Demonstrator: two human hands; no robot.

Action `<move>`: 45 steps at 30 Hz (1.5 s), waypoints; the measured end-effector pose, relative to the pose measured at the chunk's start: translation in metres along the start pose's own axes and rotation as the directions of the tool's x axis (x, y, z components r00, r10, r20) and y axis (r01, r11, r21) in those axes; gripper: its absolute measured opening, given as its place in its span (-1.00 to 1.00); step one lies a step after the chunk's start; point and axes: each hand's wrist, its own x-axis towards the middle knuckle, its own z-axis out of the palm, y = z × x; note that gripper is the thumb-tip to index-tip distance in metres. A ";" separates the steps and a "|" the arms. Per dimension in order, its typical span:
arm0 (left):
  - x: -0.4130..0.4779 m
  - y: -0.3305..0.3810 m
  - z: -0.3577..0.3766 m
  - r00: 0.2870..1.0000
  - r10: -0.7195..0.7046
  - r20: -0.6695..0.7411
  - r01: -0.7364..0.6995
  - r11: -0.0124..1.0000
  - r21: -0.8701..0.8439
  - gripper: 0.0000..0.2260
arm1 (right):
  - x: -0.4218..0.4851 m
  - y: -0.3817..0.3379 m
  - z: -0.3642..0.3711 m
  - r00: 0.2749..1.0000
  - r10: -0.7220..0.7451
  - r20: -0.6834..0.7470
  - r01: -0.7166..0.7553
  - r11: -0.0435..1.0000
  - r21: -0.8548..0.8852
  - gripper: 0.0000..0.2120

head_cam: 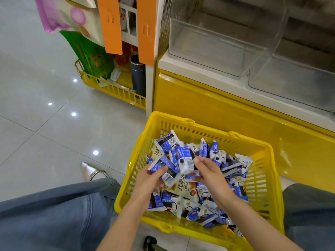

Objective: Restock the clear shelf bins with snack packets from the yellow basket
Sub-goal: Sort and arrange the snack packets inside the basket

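A pale tiled floor [45, 115] fills the left half of the view and shows bright spots of reflected light. On the right stands a shelf unit with a glossy yellow base [208, 109]. On its white ledge sit the clear shelf bins [208, 51], two side by side, and no packets are visible in either.

The yellow basket [261, 187] rests on the floor just in front of that base, between the person's knees, which are in blue jeans [54, 214]. A heap of snack packets [204, 205], blue and white with a few cream ones, covers the basket's bottom.

Both hands are inside the basket, above the heap. The left hand [148, 180] has its grip curled round a bundle [163, 167] of blue-and-white packets. The right hand [208, 173] meets it from the other side, its thumb and fingers pinching the same bundle near a packet with a barcode.

At the shelf's left end a yellow wire rack [112, 87] holds a green bag and a dark cylinder, with orange strips [112, 24] hanging above it. A silver pointed shoe [88, 171] rests on the floor by the left knee.
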 end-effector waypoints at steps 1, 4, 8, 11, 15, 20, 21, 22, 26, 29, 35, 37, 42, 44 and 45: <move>-0.001 0.000 0.000 1.000 0.003 0.001 -0.003 1.000 0.004 -0.85 | -0.001 0.001 0.003 1.000 -0.013 0.023 0.013 1.000 -0.025 -0.90; -0.005 0.002 0.002 0.998 0.008 0.065 -0.006 0.999 -0.037 -0.73 | -0.002 0.000 0.012 0.995 -0.022 0.097 0.029 0.997 -0.078 -0.79; -0.007 0.006 0.000 0.986 0.033 0.161 -0.017 0.995 -0.099 -0.59 | -0.005 0.004 0.027 0.991 -0.068 0.111 0.092 0.970 -0.224 -0.81; -0.008 0.007 -0.004 0.985 0.114 0.128 -0.118 0.993 0.023 -0.56 | -0.006 0.008 0.035 0.977 -0.169 0.133 0.205 0.919 -0.336 -0.83; -0.004 0.012 -0.014 0.988 0.140 0.063 -0.144 0.987 0.067 -0.44 | 0.001 0.005 0.042 0.958 -0.193 0.213 0.244 0.938 -0.248 -0.88; -0.002 0.019 -0.020 0.990 0.130 0.062 -0.135 0.988 0.079 -0.24 | 0.010 0.004 0.050 0.959 -0.176 0.220 0.184 0.983 -0.019 -0.92; -0.003 0.020 -0.020 0.990 0.126 0.071 -0.131 0.988 0.081 -0.21 | 0.010 0.005 0.052 0.952 -0.175 0.250 0.192 0.981 -0.042 -0.94; -0.004 0.021 -0.019 0.989 0.125 0.080 -0.131 0.988 0.079 -0.22 | 0.010 0.007 0.054 0.941 -0.191 0.278 0.226 0.969 -0.099 -0.95; -0.002 0.024 -0.022 0.991 0.127 -0.036 -0.126 0.992 0.023 -0.55 | 0.019 0.013 0.058 0.945 -0.250 0.212 0.296 0.927 -0.229 -0.92; 0.003 0.030 -0.029 0.986 0.094 -0.136 -0.097 0.995 -0.012 -0.60 | 0.042 0.026 0.053 0.972 -0.195 0.129 0.230 0.899 -0.373 -0.86; 0.004 0.041 -0.044 0.975 0.100 -0.198 -0.121 0.988 -0.092 -0.48 | 0.077 0.067 0.065 0.972 0.063 0.224 0.119 0.694 -0.710 -0.35; 0.003 0.042 -0.048 0.971 0.101 -0.216 -0.128 0.985 -0.113 -0.38 | 0.082 0.074 0.071 0.977 0.032 0.210 0.146 0.615 -0.775 -0.27; 0.001 0.045 -0.050 0.971 0.091 -0.222 -0.123 0.984 -0.132 -0.31 | 0.090 0.077 0.072 0.974 0.120 0.193 0.113 0.480 -0.870 -0.29; 0.001 0.046 -0.049 0.972 0.094 -0.217 -0.123 0.985 -0.122 -0.33 | 0.089 0.074 0.066 0.976 0.099 0.192 0.130 0.440 -0.889 -0.43; 0.001 0.046 -0.049 0.971 0.097 -0.216 -0.124 0.985 -0.116 -0.35 | 0.088 0.074 0.062 0.976 0.083 0.202 0.140 0.468 -0.872 -0.52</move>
